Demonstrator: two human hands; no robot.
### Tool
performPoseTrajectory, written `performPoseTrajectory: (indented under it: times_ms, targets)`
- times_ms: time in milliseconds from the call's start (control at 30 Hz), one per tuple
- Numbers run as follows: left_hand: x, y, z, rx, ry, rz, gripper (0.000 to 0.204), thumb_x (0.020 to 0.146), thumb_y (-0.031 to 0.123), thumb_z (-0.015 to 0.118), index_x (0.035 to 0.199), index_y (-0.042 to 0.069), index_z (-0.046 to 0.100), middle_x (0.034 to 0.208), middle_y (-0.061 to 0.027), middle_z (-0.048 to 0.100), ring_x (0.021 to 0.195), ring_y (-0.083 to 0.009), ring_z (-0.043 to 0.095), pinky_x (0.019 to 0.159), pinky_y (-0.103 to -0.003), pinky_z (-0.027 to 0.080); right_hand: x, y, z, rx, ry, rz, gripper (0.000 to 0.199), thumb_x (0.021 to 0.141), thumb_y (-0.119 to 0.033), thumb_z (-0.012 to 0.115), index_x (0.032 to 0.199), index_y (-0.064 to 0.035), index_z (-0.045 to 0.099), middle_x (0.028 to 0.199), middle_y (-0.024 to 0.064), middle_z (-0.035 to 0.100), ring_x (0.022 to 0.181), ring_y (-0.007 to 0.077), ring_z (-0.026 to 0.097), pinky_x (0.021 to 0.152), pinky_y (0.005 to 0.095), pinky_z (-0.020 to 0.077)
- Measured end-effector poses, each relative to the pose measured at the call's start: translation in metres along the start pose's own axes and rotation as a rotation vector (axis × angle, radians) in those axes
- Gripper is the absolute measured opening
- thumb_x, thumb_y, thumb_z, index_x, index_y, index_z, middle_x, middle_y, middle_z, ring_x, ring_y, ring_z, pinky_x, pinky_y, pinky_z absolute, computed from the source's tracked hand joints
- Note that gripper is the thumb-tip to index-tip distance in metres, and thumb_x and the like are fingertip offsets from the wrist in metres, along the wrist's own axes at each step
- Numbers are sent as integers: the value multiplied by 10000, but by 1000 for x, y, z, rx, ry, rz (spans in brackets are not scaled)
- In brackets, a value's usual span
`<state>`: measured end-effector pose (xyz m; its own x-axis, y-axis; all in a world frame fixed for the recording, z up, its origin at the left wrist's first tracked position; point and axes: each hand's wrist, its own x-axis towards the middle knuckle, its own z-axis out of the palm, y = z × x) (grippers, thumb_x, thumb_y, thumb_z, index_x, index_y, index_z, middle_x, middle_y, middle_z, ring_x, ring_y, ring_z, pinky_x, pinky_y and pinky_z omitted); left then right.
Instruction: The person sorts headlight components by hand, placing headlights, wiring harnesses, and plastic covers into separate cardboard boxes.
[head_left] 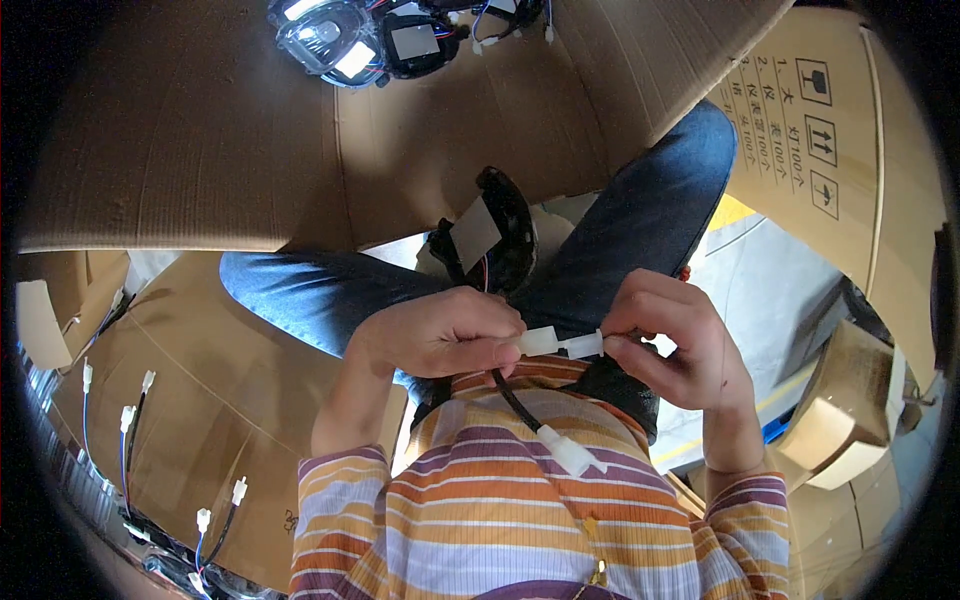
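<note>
In front of my belly, my left hand point(440, 335) pinches a white plastic wire connector point(538, 342) between thumb and fingers. My right hand point(680, 335) grips a second, narrower white connector point(582, 346) by its far end. The two connectors are in line, end to end, and appear to touch; how far one sits inside the other is unclear. A black-sleeved cable point(517, 402) runs down from under my left hand to a loose white connector point(572, 452). Between my knees rests a black lamp housing point(510, 235) with a pale label, its wires leading toward my left hand.
A large cardboard surface point(200, 150) spreads ahead, bearing clear headlamps point(330, 40) at its far side. Several wire leads with white connectors point(128, 420) stick up at the left. A printed carton point(840, 130) stands at the right, with a smaller open box point(845, 410) nearer.
</note>
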<state>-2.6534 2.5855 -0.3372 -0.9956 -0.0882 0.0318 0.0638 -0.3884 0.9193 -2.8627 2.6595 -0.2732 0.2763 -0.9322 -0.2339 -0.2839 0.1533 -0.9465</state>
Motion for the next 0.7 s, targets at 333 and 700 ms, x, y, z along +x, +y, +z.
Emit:
performPoseTrajectory:
  times_ms: [333, 700]
  targets:
    - [2, -6, 2, 14, -59, 55, 300, 845, 214, 386, 623, 26, 460, 547, -75, 396, 514, -203, 402, 522, -298, 317, 0, -3, 2, -75, -46, -44, 62, 637, 6, 565, 664, -19, 515, 613, 73, 476, 566, 211, 476, 468, 280, 360]
    - [4, 2, -5, 191, -86, 24, 300, 813, 195, 447, 570, 24, 406, 533, -97, 371, 508, -241, 399, 554, -315, 315, -2, -3, 6, -87, -49, 11, 99, 629, -34, 562, 675, -30, 475, 626, 99, 424, 585, 264, 459, 487, 341, 372]
